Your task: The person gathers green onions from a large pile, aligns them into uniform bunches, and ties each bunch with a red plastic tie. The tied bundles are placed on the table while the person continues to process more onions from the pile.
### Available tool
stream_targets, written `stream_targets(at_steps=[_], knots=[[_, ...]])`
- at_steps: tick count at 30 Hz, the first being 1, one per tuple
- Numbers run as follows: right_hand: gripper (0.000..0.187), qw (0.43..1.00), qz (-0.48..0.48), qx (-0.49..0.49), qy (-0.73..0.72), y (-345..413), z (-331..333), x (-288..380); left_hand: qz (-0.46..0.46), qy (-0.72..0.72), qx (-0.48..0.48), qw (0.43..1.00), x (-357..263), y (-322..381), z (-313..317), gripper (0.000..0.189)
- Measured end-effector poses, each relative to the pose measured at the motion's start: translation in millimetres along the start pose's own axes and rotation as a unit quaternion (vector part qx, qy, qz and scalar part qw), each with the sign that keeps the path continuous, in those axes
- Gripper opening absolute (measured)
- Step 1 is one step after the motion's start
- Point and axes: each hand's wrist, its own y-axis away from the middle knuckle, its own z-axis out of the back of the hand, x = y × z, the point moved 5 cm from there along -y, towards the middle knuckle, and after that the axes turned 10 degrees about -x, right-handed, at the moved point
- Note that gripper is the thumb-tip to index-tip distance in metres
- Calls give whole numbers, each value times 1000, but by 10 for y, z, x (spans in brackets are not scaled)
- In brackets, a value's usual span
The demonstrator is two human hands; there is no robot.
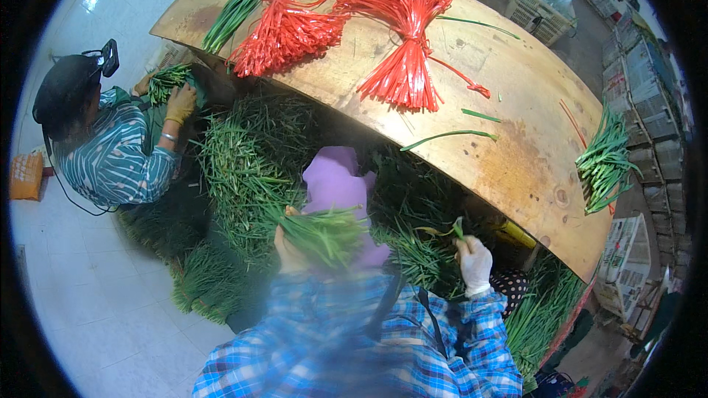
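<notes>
My left hand (290, 249), at the lower centre, grips a loose bunch of green stalks (326, 235), which look like garlic chives or scallions, above a purple cloth (337, 188) over my lap. My right hand (474, 265), in a white glove, pinches a small green and yellowish leaf piece (457, 229) to the right, near the wooden table's edge. Beneath and around both hands lie heaps of loose green stalks (243, 177). Two bundles of red plastic ties (412, 38) rest on the wooden table (525, 77).
A co-worker (121, 138) sits at the left, handling greens with gloved hands. Tied green bundles (210, 282) lie on the tiled floor behind. Greens also lie at the table's left (238, 11) and right (603, 163) ends. A plastic crate (539, 16) stands beyond the table.
</notes>
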Motion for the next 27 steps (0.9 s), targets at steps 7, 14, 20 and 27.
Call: stream_targets(at_steps=[7, 14, 20, 27], knots=[[54, 957, 241, 14, -162, 441, -450, 1167, 152, 169, 123, 966, -3, 139, -210, 35], [35, 898, 429, 8, -95, 541, -366, 1787, 127, 87, -33, 988, -82, 277, -378, 31], [20, 824, -3, 22, -566, 291, -327, 1487, 61, 104, -7, 993, -144, 144, -199, 35], [56, 924, 337, -154, 98, 221, 328, 1011, 69, 121, -32, 990, -92, 139, -131, 33]])
